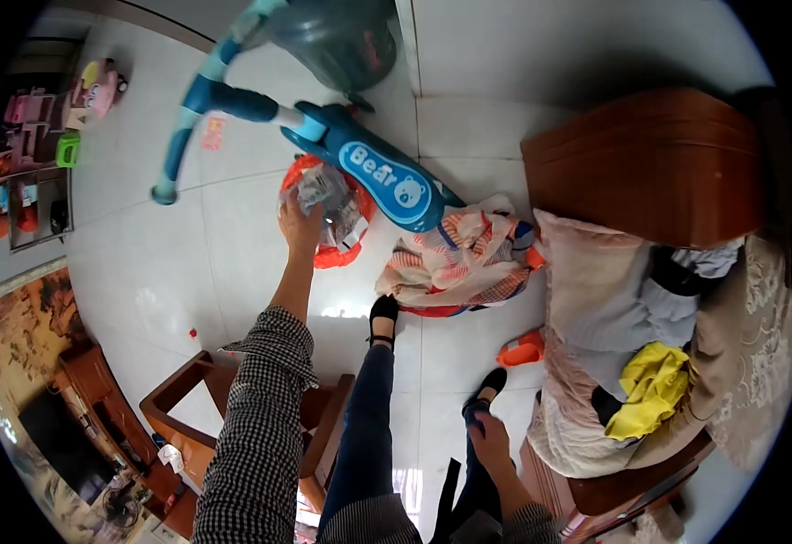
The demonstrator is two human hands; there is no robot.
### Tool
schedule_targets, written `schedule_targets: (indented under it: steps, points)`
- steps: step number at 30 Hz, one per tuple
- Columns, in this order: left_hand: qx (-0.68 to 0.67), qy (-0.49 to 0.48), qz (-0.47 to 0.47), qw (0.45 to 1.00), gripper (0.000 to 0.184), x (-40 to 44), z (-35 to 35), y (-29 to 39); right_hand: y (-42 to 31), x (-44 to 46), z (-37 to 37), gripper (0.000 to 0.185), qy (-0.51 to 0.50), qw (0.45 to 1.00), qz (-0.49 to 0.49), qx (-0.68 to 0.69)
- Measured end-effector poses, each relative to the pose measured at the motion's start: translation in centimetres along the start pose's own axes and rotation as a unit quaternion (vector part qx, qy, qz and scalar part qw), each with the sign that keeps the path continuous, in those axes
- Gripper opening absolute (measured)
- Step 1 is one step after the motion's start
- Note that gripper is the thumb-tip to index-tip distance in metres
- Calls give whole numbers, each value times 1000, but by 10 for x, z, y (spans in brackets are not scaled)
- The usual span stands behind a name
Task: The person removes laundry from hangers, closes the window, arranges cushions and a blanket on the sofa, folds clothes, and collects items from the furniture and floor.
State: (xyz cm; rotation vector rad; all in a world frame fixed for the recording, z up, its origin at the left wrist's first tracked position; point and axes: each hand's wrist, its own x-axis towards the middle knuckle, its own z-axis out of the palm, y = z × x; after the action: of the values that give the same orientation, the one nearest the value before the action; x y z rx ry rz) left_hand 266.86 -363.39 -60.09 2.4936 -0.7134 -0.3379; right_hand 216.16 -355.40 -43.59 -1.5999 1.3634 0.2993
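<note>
My left hand [301,225] reaches forward into a red plastic bag [337,257] on the floor, its fingers closed on crumpled clear plastic packaging [323,189] at the bag's mouth. Part of what lies inside the bag is hidden. My right hand [491,442] is down beside my right leg, holding nothing, its fingers loosely apart. Just beyond the bag stands a blue child's scooter [387,181] with "Bear" on its deck. A patterned cloth [459,258] lies heaped on the floor by the end of the deck.
Right of me is a wooden sofa [650,163] with cushions, clothes and a yellow cloth [650,390]. An orange slipper [523,348] lies near my right foot. A wooden stool [178,435] stands at left. Behind the scooter is a dark translucent bin [346,45].
</note>
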Motion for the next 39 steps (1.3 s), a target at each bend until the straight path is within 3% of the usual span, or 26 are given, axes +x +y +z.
schedule_targets:
  steps: [1,5,6,9,10,14,17,18,19,22,23,25,26,28,30,32,34,36,37,38,39]
  points:
    - [55,-43,19,997,60,-4,4,11,-11,19,14,30,28,999,-41,6]
    - [240,-147,50,958,62,-21,51,5,-71,44,45,33,-17,996,-22,84]
    - [241,-173,48,954,61,-21,59,-1,-70,46,50,34,-44,994,-39,96]
    - [334,-206,105,914,57,-14,77,-24,-44,76,64,42,12,994,-104,-18]
    - [357,-230,112,898,55,-10,83,-33,-17,94,74,50,15,997,-24,68]
    - [370,-213,158,890,47,-5,104,-63,44,229,54,89,194,976,-31,-92]
    - [311,-158,196,917,43,2,118,-87,41,317,24,98,253,953,-17,-167]
    - [275,-138,208,928,42,4,121,-91,52,341,28,90,253,958,-11,-136]
    - [-72,-163,70,982,39,2,117,-84,67,360,34,83,254,961,-4,-106]
    - [-11,-212,31,977,37,1,93,-49,97,381,50,50,105,990,83,-42]
    - [91,-175,-2,980,34,-1,80,-27,103,374,59,40,141,989,46,5]
    - [-23,-156,-11,987,33,-4,60,-26,100,352,68,22,216,971,-35,91]
    - [-82,-146,-17,986,32,-4,52,-26,98,332,64,21,153,966,30,207]
    - [-41,-52,25,997,29,-10,39,-8,78,282,41,21,42,906,109,406]
    - [-6,46,71,996,27,-28,32,15,89,252,48,22,52,933,63,351]
    - [-31,22,96,995,23,-65,39,29,79,231,41,25,46,940,42,336]
    - [-53,-99,90,990,28,-122,69,24,95,236,44,26,46,995,6,90]
    - [-83,-267,85,956,47,-175,111,17,141,272,62,27,193,972,-92,101]
    - [-75,-259,75,960,54,-194,143,-3,158,291,69,27,265,948,-140,106]
    - [-65,-252,64,963,60,-213,172,-18,163,306,69,27,250,935,-47,246]
    - [-195,-285,-92,934,65,-221,195,-21,163,320,67,26,231,895,47,378]
